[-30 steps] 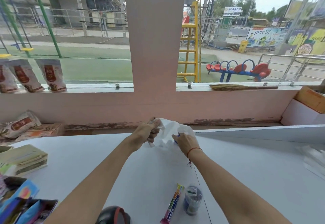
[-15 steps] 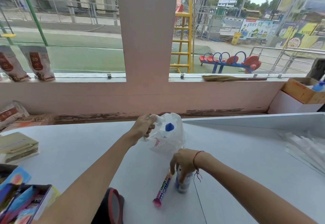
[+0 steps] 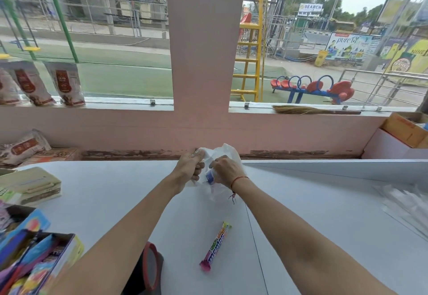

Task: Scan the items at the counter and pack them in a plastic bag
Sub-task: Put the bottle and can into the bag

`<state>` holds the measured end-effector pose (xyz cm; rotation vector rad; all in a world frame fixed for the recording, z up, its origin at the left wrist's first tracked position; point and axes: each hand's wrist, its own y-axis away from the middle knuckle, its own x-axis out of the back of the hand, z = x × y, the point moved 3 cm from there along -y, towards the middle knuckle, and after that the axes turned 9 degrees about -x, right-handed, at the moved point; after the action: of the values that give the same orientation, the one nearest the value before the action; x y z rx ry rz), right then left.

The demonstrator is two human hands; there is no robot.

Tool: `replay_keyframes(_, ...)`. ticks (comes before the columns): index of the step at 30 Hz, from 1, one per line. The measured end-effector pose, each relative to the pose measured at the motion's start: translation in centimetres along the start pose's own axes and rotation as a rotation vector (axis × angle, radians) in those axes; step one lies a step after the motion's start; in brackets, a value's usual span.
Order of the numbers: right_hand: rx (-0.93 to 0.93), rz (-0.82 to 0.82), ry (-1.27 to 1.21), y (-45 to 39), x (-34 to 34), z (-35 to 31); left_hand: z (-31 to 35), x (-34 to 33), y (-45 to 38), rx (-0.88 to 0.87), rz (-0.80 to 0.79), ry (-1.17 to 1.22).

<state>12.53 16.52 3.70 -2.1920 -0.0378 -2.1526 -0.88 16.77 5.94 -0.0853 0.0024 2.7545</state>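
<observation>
A white plastic bag stands on the white counter near its far edge. My left hand grips the bag's left rim. At the bag's mouth my right hand is closed with its fingers curled inward. Between the hands a blue-capped item shows through the plastic. A small jar that my right hand carried here is hidden under the fingers. Closer to me, a colourful candy roll lies alone on the counter.
A black scanner with a red band sits at the near edge between my arms. Boxes of sweets and a beige device stand at the left. Flat plastic bags lie at the right, and a cardboard box is beyond them.
My right hand took the small jar from beside the candy roll and moved it up to the bag's mouth. My left hand kept its hold on the bag.
</observation>
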Motion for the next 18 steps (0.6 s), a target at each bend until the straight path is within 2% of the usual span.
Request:
replay_keyframes(3,0.054,-0.034,0.141,0.1,-1.7,0.4,0.1,0.5,0.3,0.009,0.033,-0.038)
replay_keyframes(4,0.093,0.046,0.147,0.6,-1.4,0.3,0.0,0.8,0.4,0.019,0.059,-0.048)
replay_keyframes(7,0.311,0.45,0.072,3.5,0.6,-0.9,-0.5,1.2,0.4,0.028,0.109,-0.06)
replay_keyframes(8,0.392,0.476,-0.008,5.0,0.8,-1.3,-0.7,1.2,0.4,0.03,0.12,-0.065)
replay_keyframes(9,0.476,0.431,-0.08,6.6,0.6,-1.6,-0.8,1.2,0.4,0.031,0.126,-0.077)
replay_keyframes(11,0.634,0.178,-0.071,9.2,-1.2,-1.9,-0.9,1.0,0.3,0.033,0.128,-0.099)
replay_keyframes(14,0.682,-0.213,0.199,11.6,-5.0,-1.5,-1.3,0.9,0.4,0.039,0.12,-0.095)
replay_keyframes(16,0.666,-0.295,0.275,12.1,-6.6,-1.3,-1.6,0.8,0.6,0.043,0.111,-0.096)
replay_keyframes(18,0.665,-0.259,0.283,12.1,-6.9,-1.3,-1.9,0.7,0.9,0.049,0.111,-0.091)
